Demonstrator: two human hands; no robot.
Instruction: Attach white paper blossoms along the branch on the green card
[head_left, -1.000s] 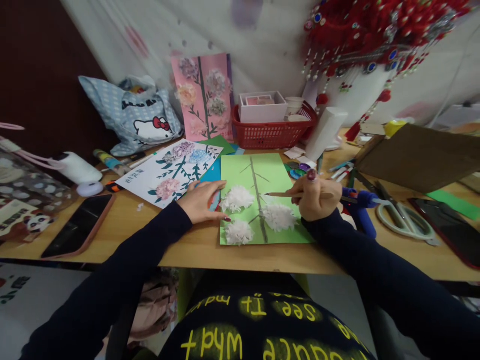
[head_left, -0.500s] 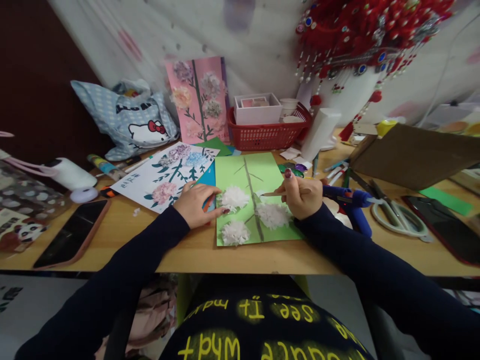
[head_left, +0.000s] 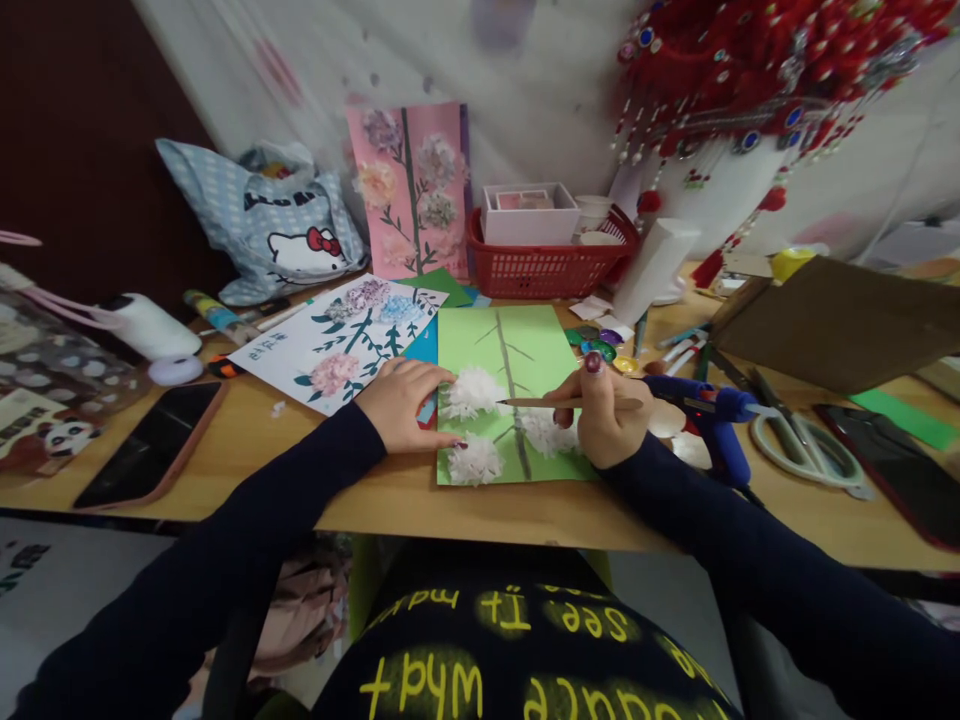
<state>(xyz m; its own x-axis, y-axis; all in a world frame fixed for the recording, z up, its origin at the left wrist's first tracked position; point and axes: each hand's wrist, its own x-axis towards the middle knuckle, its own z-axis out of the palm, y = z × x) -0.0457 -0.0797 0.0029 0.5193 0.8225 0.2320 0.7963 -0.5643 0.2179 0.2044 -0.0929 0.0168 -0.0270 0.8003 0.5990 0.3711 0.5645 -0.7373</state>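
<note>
A light green sheet lies on the table, with a dark painted stem and three white ruffled flowers showing. My right hand is closed around a thin paintbrush, whose dark tip points left beside the upper left white flower. Part of the right-hand white flower is hidden behind that hand. My left hand rests at the sheet's left edge, fingers apart, thumb between the two left flowers. The lower left white flower sits just below the thumb.
Left of the sheet are a painted flower picture and a phone. Behind stand a red basket and a pink flower picture. Paint pots, a blue glue gun, scissors and another phone lie right.
The brush tip has moved left across the stem to the upper left flower, and my right hand shows more of the brush. The camera view has shifted slightly.
</note>
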